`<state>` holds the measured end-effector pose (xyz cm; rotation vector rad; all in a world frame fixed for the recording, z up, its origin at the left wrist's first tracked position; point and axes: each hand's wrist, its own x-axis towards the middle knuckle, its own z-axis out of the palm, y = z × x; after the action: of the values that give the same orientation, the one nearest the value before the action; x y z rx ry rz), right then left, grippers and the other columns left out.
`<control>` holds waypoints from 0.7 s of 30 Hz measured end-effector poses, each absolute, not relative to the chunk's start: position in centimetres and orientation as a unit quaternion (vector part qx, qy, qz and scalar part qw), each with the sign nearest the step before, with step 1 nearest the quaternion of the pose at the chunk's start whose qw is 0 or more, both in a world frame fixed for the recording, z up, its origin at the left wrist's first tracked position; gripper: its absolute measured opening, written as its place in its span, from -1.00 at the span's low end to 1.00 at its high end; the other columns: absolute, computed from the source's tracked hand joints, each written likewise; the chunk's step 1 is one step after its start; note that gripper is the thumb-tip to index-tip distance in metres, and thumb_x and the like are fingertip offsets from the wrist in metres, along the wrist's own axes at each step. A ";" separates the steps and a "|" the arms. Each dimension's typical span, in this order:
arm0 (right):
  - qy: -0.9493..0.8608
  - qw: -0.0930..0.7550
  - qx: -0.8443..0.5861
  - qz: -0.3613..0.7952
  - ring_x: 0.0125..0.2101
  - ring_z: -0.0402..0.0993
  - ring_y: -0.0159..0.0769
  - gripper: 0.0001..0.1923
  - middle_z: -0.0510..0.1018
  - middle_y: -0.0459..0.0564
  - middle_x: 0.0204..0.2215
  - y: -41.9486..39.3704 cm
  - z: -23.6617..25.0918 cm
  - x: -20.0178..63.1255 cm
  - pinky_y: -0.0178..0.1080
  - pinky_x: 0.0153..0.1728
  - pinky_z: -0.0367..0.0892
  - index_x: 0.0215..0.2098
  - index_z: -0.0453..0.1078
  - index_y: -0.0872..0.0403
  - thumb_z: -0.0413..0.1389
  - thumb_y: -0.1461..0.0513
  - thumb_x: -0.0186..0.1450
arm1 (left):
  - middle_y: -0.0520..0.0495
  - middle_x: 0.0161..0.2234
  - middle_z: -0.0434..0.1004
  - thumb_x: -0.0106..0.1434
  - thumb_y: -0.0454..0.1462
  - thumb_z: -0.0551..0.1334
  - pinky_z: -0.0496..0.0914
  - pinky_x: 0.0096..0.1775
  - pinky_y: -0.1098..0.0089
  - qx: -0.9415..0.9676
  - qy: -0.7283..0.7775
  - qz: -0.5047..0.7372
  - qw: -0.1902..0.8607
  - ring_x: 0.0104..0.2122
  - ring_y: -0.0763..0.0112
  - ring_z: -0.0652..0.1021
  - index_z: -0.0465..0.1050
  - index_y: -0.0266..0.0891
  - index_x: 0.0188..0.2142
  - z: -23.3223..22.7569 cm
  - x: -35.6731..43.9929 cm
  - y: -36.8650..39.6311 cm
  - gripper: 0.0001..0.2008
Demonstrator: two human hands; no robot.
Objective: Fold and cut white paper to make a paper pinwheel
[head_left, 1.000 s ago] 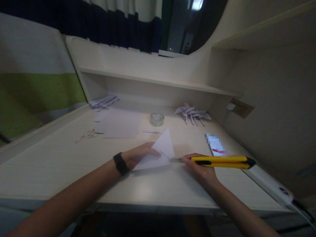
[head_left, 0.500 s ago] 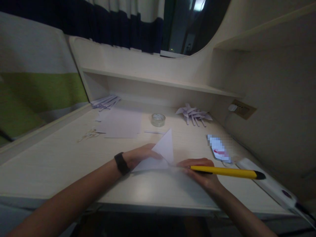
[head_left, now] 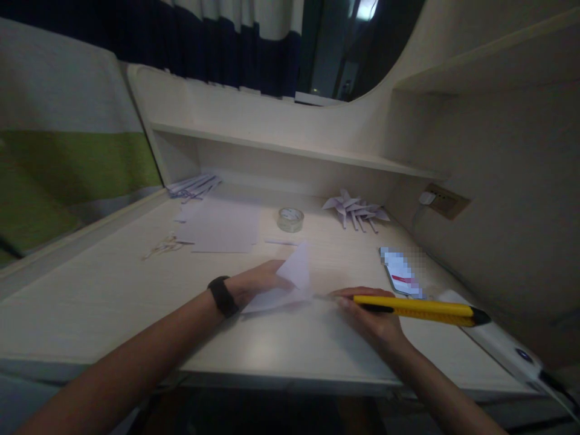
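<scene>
The left hand point(head_left: 254, 284) lay flat, pinning the folded paper point(head_left: 290, 279) near the middle of the desk point(head_left: 113, 290). The right hand point(head_left: 374, 317) gripped a yellow utility knife point(head_left: 419, 307). The paper looked light and flimsy, best held beside its crease.

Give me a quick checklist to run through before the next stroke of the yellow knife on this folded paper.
1. Left hand pressing folded paper flat: ok.
2. Right hand gripping yellow utility knife: ok.
3. Blade tip at the paper's right corner: ok.
4. Left fingers out of the blade's line: cannot tell.
5. Phone apart from the knife: ok.
6. Tape roll away from the paper: ok.
</scene>
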<state>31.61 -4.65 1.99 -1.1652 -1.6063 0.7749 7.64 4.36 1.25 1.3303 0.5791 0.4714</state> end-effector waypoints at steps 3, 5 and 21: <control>-0.609 0.528 -0.466 0.364 -0.31 0.55 -0.19 -0.89 0.63 0.03 -0.36 -4.4 2.0 31.8 -0.19 -0.24 0.43 -0.39 0.56 0.01 0.27 0.20 0.09 | -0.17 -0.33 0.52 0.02 -0.35 0.30 0.34 -0.43 0.37 0.591 0.261 0.216 0.733 -0.47 0.36 0.50 0.41 -0.36 -0.11 0.8 7.4 4.9 -0.61; -0.605 0.529 -0.410 0.430 -0.25 0.54 -0.15 -0.90 0.63 0.05 -0.32 -4.3 2.0 31.8 -0.13 -0.17 0.41 -0.40 0.56 0.02 0.28 0.20 0.07 | -0.12 -0.38 0.50 0.03 -0.35 0.29 0.30 -0.46 0.41 0.586 0.242 0.204 0.746 -0.51 0.41 0.46 0.43 -0.37 -0.15 0.9 7.3 5.0 -0.66; -0.533 0.410 -0.318 0.669 -0.28 0.54 -0.12 -0.80 0.62 0.10 -0.35 -2.9 1.9 30.1 -0.04 -0.18 0.40 -0.36 0.55 0.13 0.28 0.19 0.06 | -0.28 -0.06 0.43 0.10 -0.18 0.31 0.38 -0.30 0.26 0.653 0.255 0.152 0.697 -0.30 0.23 0.53 0.12 -0.20 0.15 2.3 7.0 3.8 -0.33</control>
<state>30.06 -2.94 1.91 -0.8005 -1.3425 1.6840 7.03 3.77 2.33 1.4553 0.5676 0.3392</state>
